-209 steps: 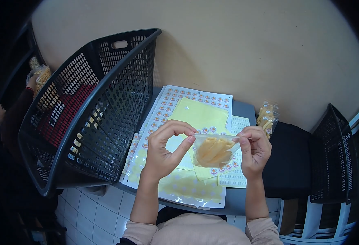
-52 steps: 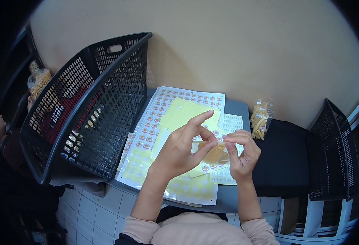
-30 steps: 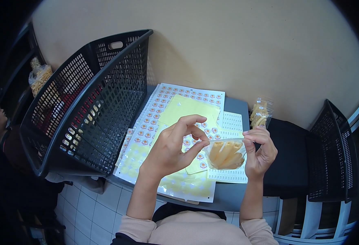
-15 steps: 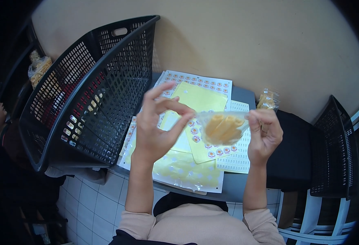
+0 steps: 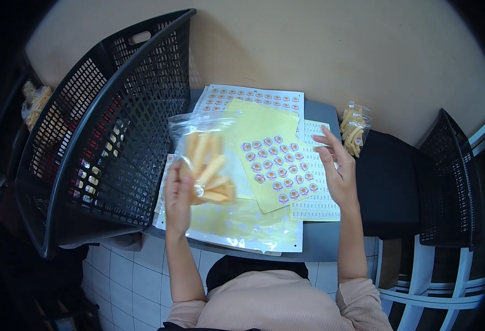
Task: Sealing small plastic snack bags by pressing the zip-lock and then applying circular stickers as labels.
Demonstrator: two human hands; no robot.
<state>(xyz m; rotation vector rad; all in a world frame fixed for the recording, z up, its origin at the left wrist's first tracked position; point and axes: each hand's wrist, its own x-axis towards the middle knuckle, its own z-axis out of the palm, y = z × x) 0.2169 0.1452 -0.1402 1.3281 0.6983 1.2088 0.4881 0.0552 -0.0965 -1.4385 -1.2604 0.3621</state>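
My left hand (image 5: 178, 198) grips the side of a clear zip bag (image 5: 206, 160) filled with pale yellow snack sticks, its zip edge upward. The bag hangs over the left part of the sticker sheets. My right hand (image 5: 336, 168) is empty, its fingers apart, above the right side of the table. Below it lies a white sheet of small printed labels (image 5: 315, 212). Left of that is a yellow backing sheet (image 5: 278, 171) carrying rows of round orange-and-purple stickers. Behind it lies a white sheet of round stickers (image 5: 253, 96).
A large dark plastic basket (image 5: 107, 138) stands at the left, against the table (image 5: 321, 240). Several filled snack bags (image 5: 355, 129) lie at the back right, beside a black-covered surface (image 5: 388, 182). Another dark basket (image 5: 446, 187) stands farther right. The wall (image 5: 308, 44) runs behind.
The bag has gone from my right hand to my left, moving left and now upright. My right hand has opened. The view has shifted slightly.
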